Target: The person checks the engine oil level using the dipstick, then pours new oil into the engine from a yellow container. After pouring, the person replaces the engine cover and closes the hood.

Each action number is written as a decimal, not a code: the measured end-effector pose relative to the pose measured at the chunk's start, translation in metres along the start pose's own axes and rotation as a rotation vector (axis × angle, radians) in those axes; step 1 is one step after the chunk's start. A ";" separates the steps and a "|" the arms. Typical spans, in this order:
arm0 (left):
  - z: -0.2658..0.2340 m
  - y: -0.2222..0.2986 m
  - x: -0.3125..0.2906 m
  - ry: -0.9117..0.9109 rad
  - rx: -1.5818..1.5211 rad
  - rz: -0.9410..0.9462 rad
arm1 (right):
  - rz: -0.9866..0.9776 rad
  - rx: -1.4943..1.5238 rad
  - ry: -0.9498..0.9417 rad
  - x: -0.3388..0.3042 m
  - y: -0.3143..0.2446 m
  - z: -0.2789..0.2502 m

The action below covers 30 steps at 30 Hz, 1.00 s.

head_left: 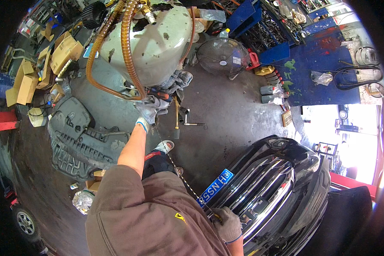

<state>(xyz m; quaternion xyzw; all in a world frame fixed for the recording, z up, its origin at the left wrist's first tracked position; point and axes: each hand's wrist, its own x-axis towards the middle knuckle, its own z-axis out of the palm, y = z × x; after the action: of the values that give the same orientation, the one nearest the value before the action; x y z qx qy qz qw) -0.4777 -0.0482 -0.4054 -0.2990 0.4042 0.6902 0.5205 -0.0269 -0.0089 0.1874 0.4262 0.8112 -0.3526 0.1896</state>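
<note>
My left hand [147,114], in a grey glove with a pale, blue-edged cuff, reaches forward to a heap of grey rags [171,83] at the foot of a pale, rust-spotted tank [151,53]. Its fingers blend into the cloth and cannot be made out. A red-and-black tool handle [158,94] lies among the rags just beyond. At lower right, my gloved right hand [227,225] is closed around something small with a yellow part, mostly hidden. It is beside the chrome grille of a black car bumper [264,187]. A thin twisted cord [173,161] stretches between the hands.
A grey plastic engine cover [79,136] rests on the floor at left, below cardboard boxes [66,53]. A ratchet wrench [194,124] and a hammer-like tool [176,115] lie ahead. Further off stand a fan [222,57], bottles [272,94] and a blue workbench [305,81].
</note>
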 end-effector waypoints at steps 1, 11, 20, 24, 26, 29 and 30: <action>-0.010 -0.004 0.015 0.001 0.042 0.041 | 0.009 0.000 0.000 -0.001 0.000 0.001; -0.041 0.005 0.053 0.145 0.201 0.120 | -0.066 -0.031 0.126 -0.017 -0.001 0.013; -0.033 0.021 0.042 0.274 -0.236 0.052 | -0.071 -0.073 0.088 -0.029 0.001 -0.003; -0.039 0.025 0.046 0.374 -0.892 -0.054 | -0.034 0.001 0.120 -0.022 0.013 0.007; -0.041 0.019 0.046 0.392 -0.994 -0.067 | -0.023 -0.055 0.111 -0.017 0.018 0.013; -0.042 0.004 0.046 0.288 -0.118 0.024 | -0.026 -0.057 0.093 -0.016 0.018 0.013; -0.043 0.002 0.046 0.245 0.172 0.052 | -0.035 -0.034 0.132 -0.018 0.017 0.012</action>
<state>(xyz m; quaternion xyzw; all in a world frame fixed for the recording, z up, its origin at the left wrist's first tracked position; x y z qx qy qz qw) -0.4925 -0.0636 -0.4649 -0.3247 0.5298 0.6245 0.4731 -0.0026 -0.0210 0.1832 0.4312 0.8350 -0.3133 0.1367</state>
